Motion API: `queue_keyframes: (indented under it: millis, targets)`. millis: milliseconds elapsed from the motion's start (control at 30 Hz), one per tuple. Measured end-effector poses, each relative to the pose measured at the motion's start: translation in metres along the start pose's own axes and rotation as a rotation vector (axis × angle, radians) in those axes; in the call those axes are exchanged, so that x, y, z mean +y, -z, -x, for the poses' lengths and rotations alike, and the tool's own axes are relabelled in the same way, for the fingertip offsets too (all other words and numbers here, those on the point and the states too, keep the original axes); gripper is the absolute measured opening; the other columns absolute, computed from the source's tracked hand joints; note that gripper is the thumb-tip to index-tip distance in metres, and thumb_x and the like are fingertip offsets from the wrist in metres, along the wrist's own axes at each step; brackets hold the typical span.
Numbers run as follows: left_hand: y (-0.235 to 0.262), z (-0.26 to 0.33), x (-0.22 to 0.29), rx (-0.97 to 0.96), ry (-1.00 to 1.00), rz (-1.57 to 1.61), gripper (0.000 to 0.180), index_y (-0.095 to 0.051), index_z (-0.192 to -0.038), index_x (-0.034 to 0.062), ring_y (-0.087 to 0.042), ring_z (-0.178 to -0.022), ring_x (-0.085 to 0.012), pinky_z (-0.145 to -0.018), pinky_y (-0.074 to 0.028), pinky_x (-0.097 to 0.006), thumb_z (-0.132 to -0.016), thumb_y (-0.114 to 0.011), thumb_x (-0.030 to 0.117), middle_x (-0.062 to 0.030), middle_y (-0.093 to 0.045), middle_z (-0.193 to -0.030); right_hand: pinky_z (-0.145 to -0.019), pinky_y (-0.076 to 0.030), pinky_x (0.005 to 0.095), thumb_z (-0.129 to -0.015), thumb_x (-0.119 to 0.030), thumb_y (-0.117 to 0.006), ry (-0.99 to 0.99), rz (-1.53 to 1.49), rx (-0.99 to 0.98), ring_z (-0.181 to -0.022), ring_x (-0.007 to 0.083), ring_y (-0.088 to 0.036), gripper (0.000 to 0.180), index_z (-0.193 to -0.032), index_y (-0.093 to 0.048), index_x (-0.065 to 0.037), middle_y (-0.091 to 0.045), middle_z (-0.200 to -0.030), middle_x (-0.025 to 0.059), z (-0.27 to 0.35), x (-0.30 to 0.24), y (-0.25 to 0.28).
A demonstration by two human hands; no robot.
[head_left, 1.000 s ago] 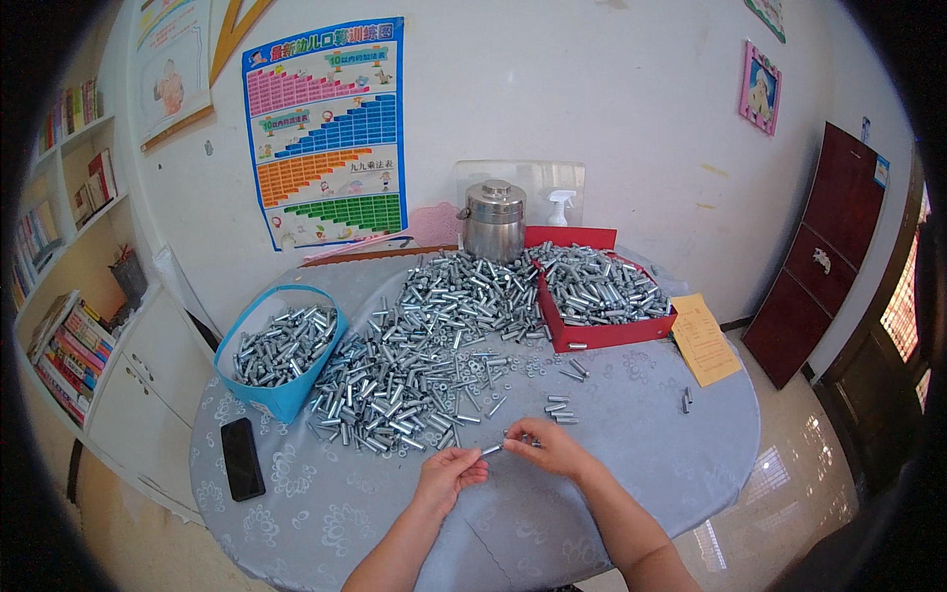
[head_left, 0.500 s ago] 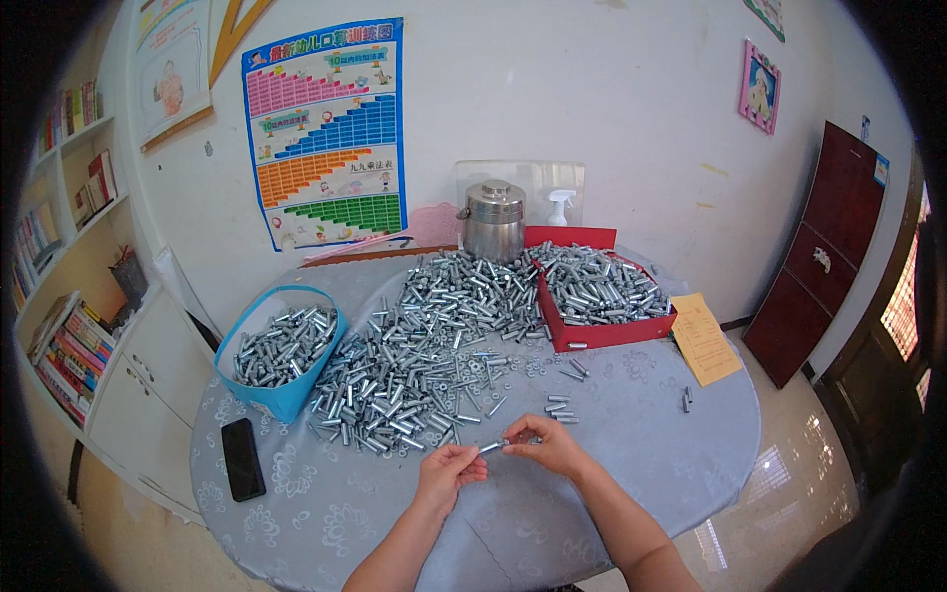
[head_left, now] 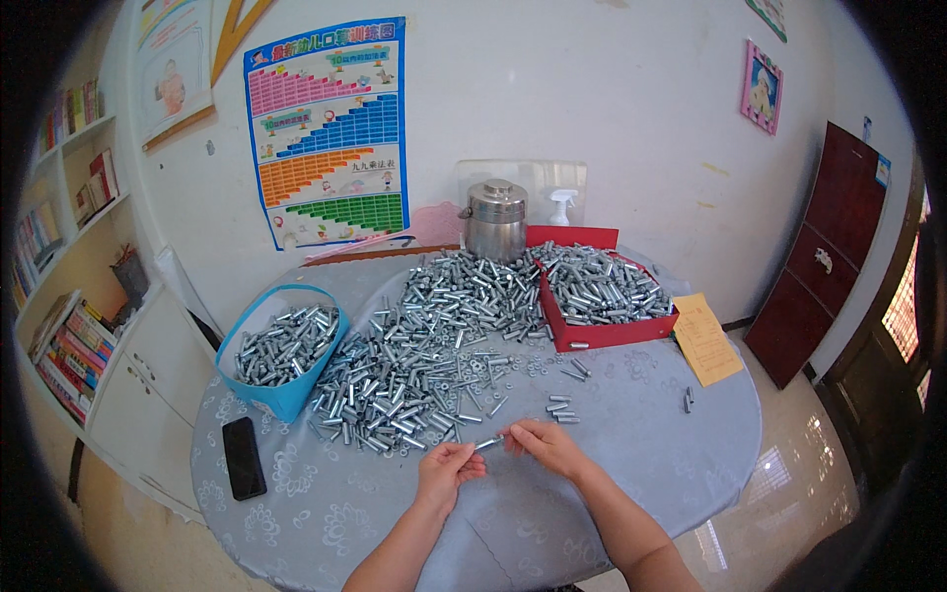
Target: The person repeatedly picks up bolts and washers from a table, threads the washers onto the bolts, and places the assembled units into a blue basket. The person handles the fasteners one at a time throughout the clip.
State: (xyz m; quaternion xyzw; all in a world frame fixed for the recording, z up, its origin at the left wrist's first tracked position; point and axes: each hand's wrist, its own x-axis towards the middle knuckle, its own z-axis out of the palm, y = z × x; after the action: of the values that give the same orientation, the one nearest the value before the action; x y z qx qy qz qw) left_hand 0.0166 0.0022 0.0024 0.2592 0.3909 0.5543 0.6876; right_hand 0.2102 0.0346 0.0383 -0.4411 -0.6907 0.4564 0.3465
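Note:
Between my two hands, just above the near side of the table, is a silver expansion bolt (head_left: 488, 444). My left hand (head_left: 446, 476) is closed round one end, thumb and fingers pinching it. At the other end, my right hand (head_left: 543, 446) has its fingertips closed on the tip; they partly hide what lies there. Beyond the hands spreads a large heap of bolts, sleeves, nuts and washers (head_left: 395, 385). A short row of metal sleeves or bolts (head_left: 560, 408) lies just past my right hand.
A blue fabric bin (head_left: 286, 397) of bolts stands left, a red box (head_left: 612, 335) of bolts at the back right. A black phone (head_left: 243, 459), a steel canister (head_left: 496, 222), a spray bottle (head_left: 561, 207) and a yellow paper pad (head_left: 706, 340) rest on the patterned grey tablecloth (head_left: 631, 474).
My right fingers have shifted and curled a little at the bolt's end. My left hand keeps its hold almost unmoved.

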Motion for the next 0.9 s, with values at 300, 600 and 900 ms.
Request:
queue_keyframes:
  millis: [300, 600, 900]
  targets:
    - [0.0, 0.0, 0.0, 0.034, -0.014, 0.035, 0.012, -0.055, -0.081, 0.0013, -0.061, -0.06, -0.0178, -0.056, -0.053, -0.028, -0.082, -0.061, 0.012, -0.0128, -0.061, -0.075, -0.065, -0.045, 0.0266, -0.092, -0.035, -0.042, -0.06, -0.054, -0.046, -0.068, 0.0127, -0.055, 0.041, -0.092, -0.063, 0.0, -0.061, -0.074, 0.0059, -0.001, 0.004, 0.0]
    - [0.0, -0.001, 0.0, 0.03, -0.035, 0.039, 0.012, -0.055, -0.083, 0.0007, -0.061, -0.062, -0.0185, -0.058, -0.054, -0.029, -0.082, -0.061, 0.011, -0.0133, -0.061, -0.076, -0.064, -0.045, 0.0257, -0.092, -0.034, -0.042, -0.061, -0.101, -0.031, -0.069, 0.0114, -0.054, 0.038, -0.102, -0.061, -0.002, -0.06, -0.077, 0.0041, 0.002, -0.003, -0.002]
    - [0.001, -0.001, 0.002, 0.082, -0.105, 0.068, 0.011, -0.054, -0.085, -0.0003, -0.062, -0.064, -0.0193, -0.059, -0.055, -0.03, -0.081, -0.061, 0.008, -0.0147, -0.061, -0.077, -0.065, -0.045, 0.0246, -0.092, -0.034, -0.042, -0.098, -0.131, -0.105, -0.068, 0.0112, -0.054, 0.04, -0.094, -0.065, -0.001, -0.06, -0.074, 0.004, 0.001, -0.003, -0.001]
